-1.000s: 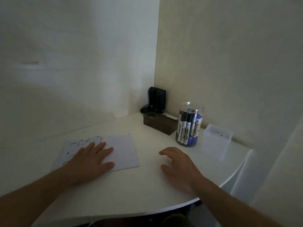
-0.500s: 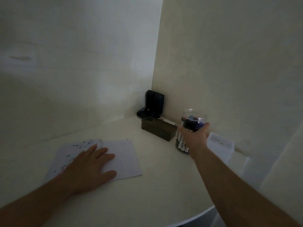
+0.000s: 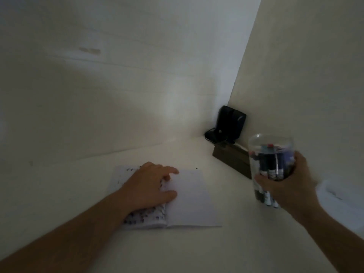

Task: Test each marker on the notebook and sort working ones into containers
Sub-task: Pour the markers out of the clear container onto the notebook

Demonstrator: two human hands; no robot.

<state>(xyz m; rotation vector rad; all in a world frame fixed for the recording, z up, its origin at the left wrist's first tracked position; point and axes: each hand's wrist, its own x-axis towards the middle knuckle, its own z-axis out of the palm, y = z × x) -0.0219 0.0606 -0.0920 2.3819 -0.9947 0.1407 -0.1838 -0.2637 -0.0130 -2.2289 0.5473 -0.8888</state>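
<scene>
**Jar of markers in the right hand, left hand flat on the notebook**

The right hand (image 3: 289,186) is wrapped around a clear round plastic jar (image 3: 270,154), thumb on the near wall and fingers curled round the far side. The jar appears to be lifted off the white table (image 3: 78,184), though blur makes its base hard to place. Inside it stand several markers (image 3: 266,166) with dark and blue barrels and white labels, packed upright; one red-tipped cap shows near the top. Their exact number cannot be made out, since the hand covers the jar's lower middle and the picture smears there.

At the right edge sits a frosted white square container (image 3: 338,194), blurred and partly cut off by the arm; what it holds cannot be seen.

The left hand (image 3: 149,186) rests on the open white notebook (image 3: 193,198), fingers relaxed and spread across the fold, gripping nothing. The left page carries small dark and coloured test marks, largely covered by the hand and wrist; the right page is blank.

Behind the jar a dark brown rectangular box (image 3: 230,158) lies against the wall, and a black device with a cord (image 3: 230,125) stands in the corner, too dim to identify
</scene>
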